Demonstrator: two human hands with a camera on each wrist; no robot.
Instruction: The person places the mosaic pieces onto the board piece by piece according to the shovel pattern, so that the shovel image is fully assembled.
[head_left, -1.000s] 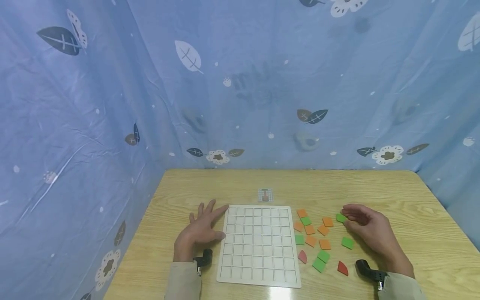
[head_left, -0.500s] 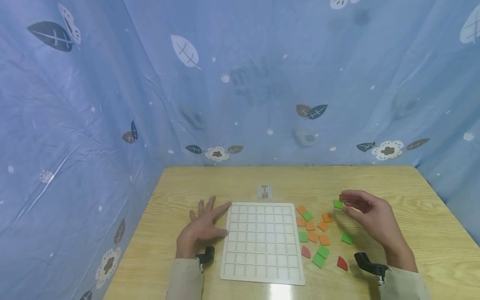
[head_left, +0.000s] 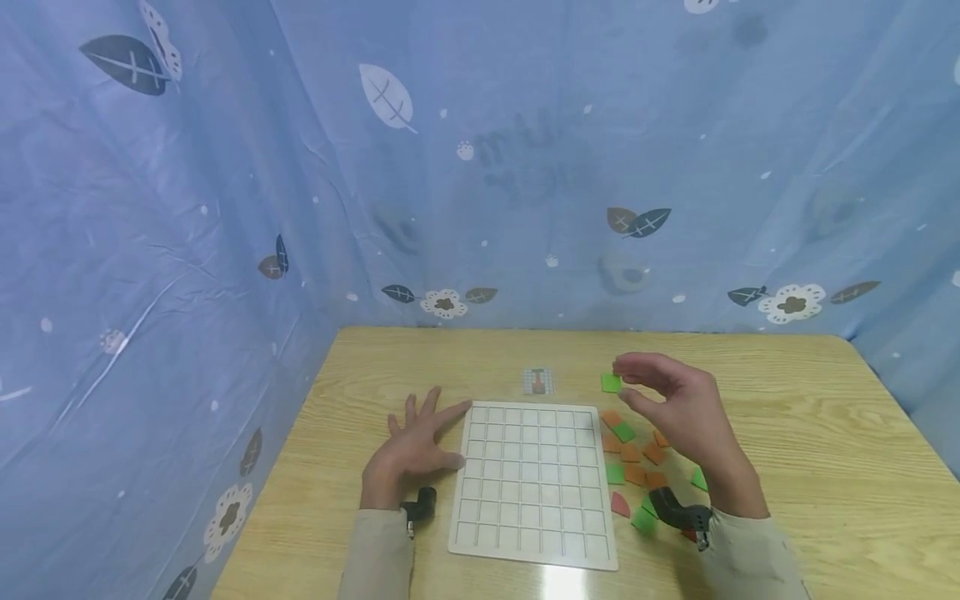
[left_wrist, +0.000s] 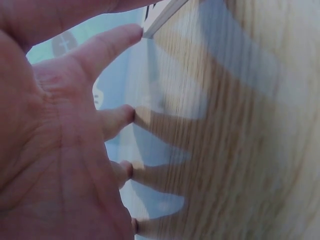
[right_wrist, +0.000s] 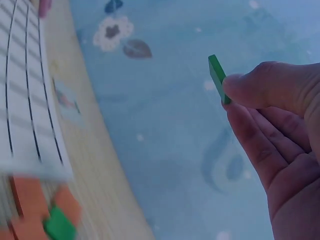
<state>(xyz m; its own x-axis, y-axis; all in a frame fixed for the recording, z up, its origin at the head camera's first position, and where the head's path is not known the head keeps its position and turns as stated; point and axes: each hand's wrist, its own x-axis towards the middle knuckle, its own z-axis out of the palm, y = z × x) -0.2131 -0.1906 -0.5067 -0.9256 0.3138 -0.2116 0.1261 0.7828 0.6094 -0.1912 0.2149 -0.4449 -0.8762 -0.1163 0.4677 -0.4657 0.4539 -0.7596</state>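
Note:
My right hand (head_left: pixel 678 408) pinches a square green tile (head_left: pixel 611 383) between thumb and fingers, above the table just past the far right corner of a white grid board (head_left: pixel 532 483). In the right wrist view the green tile (right_wrist: pixel 217 77) is seen nearly edge-on at the fingertips. My left hand (head_left: pixel 412 450) lies spread along the board's left side, with forefinger and thumb touching its edge. The left wrist view shows the fingertips of the left hand (left_wrist: pixel 65 125) resting on the wood and the forefinger against the board's corner. Every visible square of the board is bare.
Loose orange tiles (head_left: pixel 631 452), green tiles (head_left: pixel 615 473) and a red quarter-round piece (head_left: pixel 620 504) lie right of the board, partly hidden by the right arm. A small card with a gridded picture (head_left: pixel 537 382) lies beyond the board. A patterned blue curtain (head_left: pixel 525 167) borders the wooden table (head_left: pixel 825 400).
My right hand has lifted the green tile from the right side of the table and carried it left and away from me, towards the board's far corner. The left hand stays at the board's edge.

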